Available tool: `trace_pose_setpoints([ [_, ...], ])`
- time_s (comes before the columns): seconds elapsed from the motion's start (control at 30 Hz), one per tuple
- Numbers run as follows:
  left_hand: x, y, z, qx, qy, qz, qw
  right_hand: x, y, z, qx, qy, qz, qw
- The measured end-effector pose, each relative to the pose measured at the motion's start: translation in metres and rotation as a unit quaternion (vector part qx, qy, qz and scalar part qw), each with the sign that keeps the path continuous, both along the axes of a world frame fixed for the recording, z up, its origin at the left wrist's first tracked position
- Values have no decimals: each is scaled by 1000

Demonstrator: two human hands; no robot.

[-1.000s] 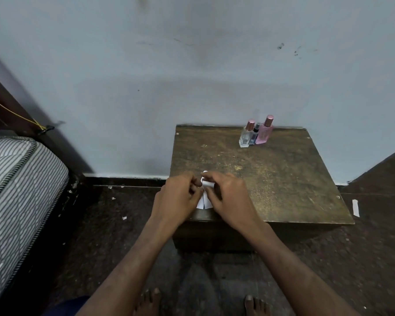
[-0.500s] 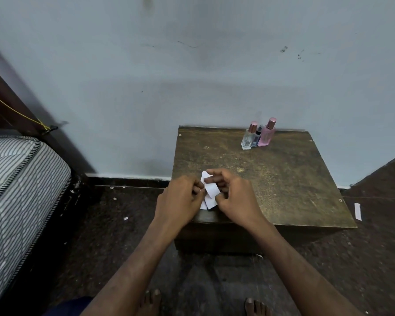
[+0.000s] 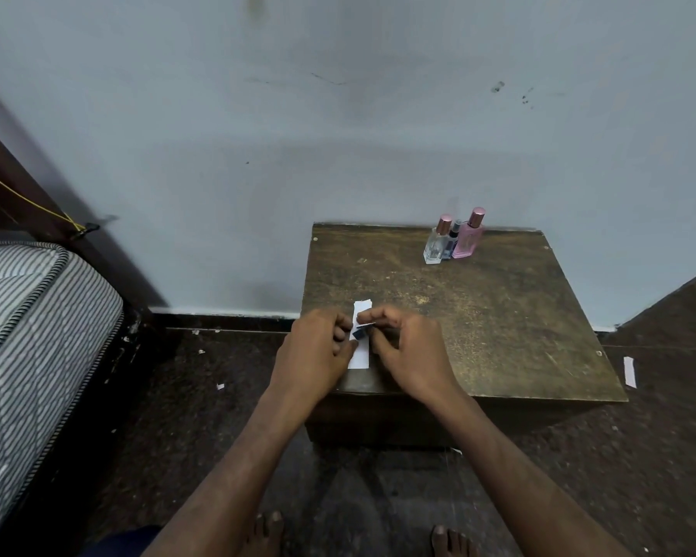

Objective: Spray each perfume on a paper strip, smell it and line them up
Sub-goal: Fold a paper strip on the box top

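Two hands: left hand (image 3: 318,351) and right hand (image 3: 408,347) meet over the near left part of the worn brown wooden table (image 3: 499,335).
Paper: white paper strip (image 3: 360,355) lies flat between them; right fingers pinch a small folded piece above it.
Left fingers: curled at the strip's edge; exact grip cannot be told.
Perfumes: clear glass bottle (image 3: 436,245), small dark-capped blue bottle (image 3: 451,243) and pink bottle (image 3: 467,239) stand together at the far edge, well apart from the hands.
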State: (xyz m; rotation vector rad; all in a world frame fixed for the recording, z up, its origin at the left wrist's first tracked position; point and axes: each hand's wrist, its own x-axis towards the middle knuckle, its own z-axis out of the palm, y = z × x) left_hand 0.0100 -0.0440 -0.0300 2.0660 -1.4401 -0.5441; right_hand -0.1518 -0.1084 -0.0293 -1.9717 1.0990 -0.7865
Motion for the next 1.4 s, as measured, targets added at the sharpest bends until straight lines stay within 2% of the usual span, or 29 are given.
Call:
trace_pose_setpoints([
  [0.43, 3, -2, 3, -13, -14, -6, 1000, 1, 0, -1, -6, 12, -16, 1000],
  [0.57, 5, -2, 3, -11, 56, 6, 998, -1, -6, 1, 41, 20, 27, 999],
  [0.67, 7, -3, 0, -8, 96, 32, 995, -3, -8, 4, 40, 34, 49, 997],
  [0.8, 6, -4, 1, -11, 95, 37, 995, 0, -4, 2, 28, 33, 13, 999],
  [1.03, 9, -2, 10, 16, 153, 38, 987, 3, -2, 1, 7, 18, -30, 999],
  [1.17, 10, 1, 11, 21, 117, 20, 993, 1, -3, 1, 20, 21, -22, 999],
  [1.4, 5, -1, 6, 31, 46, 2, 998, -11, -13, 9, 66, 33, 48, 996],
])
